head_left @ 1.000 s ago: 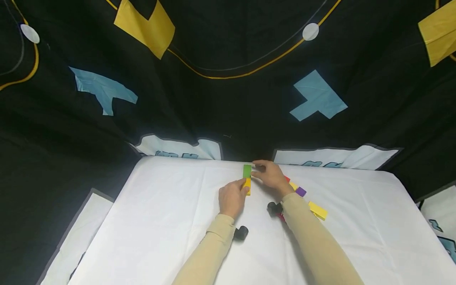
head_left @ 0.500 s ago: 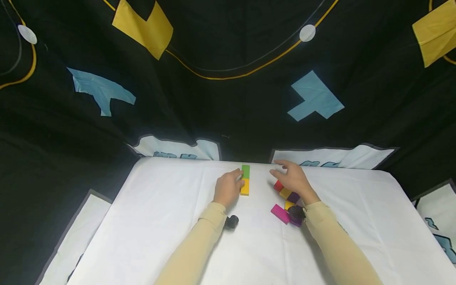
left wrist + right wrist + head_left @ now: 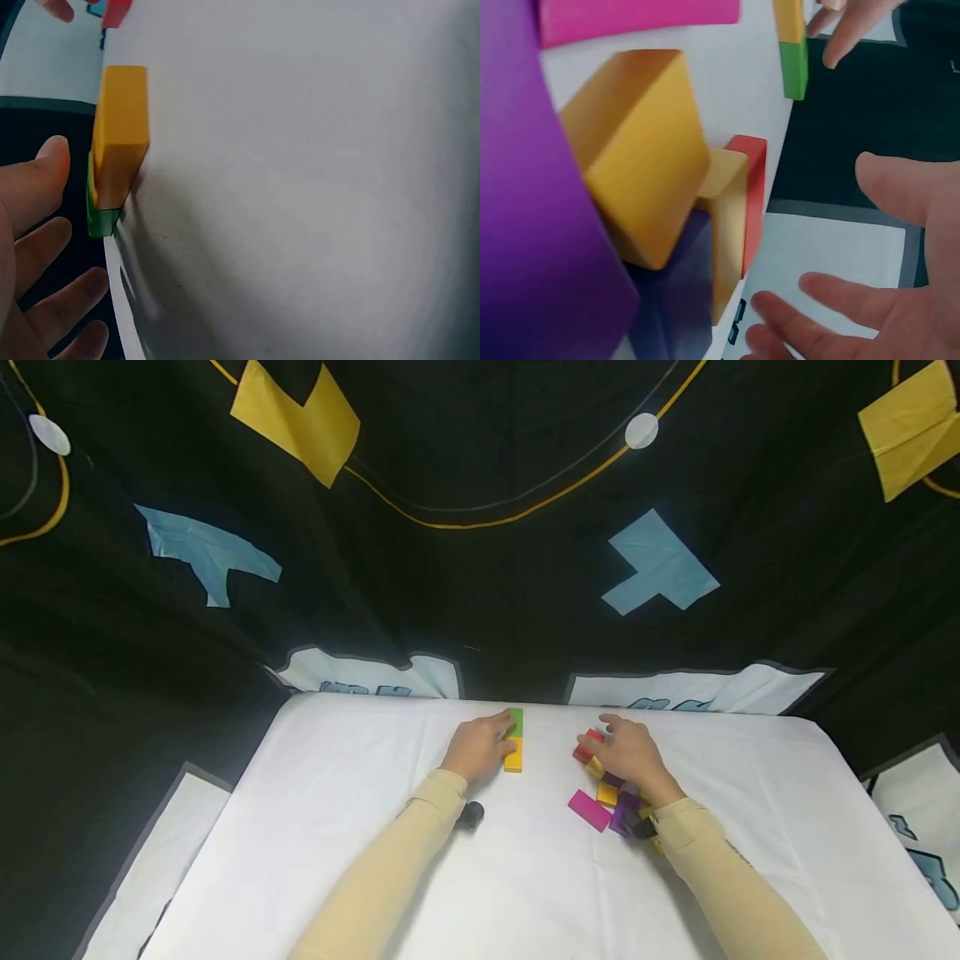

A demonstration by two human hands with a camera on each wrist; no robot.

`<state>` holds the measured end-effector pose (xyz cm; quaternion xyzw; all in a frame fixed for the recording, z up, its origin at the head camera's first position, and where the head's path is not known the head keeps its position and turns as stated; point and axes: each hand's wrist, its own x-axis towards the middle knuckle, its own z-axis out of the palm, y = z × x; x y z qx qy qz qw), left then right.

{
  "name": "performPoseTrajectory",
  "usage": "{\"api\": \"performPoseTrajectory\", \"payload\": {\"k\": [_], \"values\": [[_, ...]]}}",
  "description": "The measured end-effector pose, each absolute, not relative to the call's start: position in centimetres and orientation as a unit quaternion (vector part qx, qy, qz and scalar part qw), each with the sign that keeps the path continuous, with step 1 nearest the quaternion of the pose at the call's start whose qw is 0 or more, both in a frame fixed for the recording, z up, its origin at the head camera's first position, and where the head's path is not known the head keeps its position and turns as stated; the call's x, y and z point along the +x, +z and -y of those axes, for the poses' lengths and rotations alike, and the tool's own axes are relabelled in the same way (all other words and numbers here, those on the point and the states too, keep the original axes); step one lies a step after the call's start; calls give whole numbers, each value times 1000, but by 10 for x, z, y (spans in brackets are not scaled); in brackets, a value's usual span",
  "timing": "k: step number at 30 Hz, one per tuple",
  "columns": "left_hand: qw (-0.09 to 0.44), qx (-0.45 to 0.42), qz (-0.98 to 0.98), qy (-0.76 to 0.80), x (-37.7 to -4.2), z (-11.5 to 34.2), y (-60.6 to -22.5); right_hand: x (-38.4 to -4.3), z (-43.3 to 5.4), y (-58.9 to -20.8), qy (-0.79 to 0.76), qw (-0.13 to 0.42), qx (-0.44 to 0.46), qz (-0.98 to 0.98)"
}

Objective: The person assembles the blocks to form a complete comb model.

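Observation:
A green block (image 3: 517,720) and an orange-yellow block (image 3: 513,761) lie end to end in a line near the table's far edge. Just left of them is my left hand (image 3: 474,748), its fingers spread and loosely bent. In the left wrist view a gap shows between its thumb (image 3: 51,161) and the orange-yellow block. Over the far end of a loose pile hovers my right hand (image 3: 633,753), fingers parted with nothing between them. A red block (image 3: 755,199) is the pile piece nearest its fingers; pale yellow (image 3: 727,176) and dark purple (image 3: 676,289) blocks adjoin it.
Nearer me in the pile are a magenta block (image 3: 589,811), a purple block (image 3: 622,815) and an orange-yellow block (image 3: 607,794). My right sleeve and wrist camera cover some pieces. White cloth covers the table (image 3: 315,827); a black patterned curtain (image 3: 480,610) hangs behind it.
My right hand has left the green block and moved right, over the pile. My left hand has let go of the orange-yellow block and shifted slightly left. Both lined-up blocks remain in place.

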<state>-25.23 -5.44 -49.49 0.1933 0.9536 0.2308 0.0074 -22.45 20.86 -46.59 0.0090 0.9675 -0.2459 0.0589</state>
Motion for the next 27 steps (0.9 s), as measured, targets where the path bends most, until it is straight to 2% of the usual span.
{"api": "performPoseTrajectory", "payload": {"k": [7,27], "values": [[0,218,-961,168,-253,54,-495,-226,-205,-471,-202,69,6,-977],[38,206,-965,157,-253,57,-494,-232,-202,-481,-172,80,7,-982]]}}
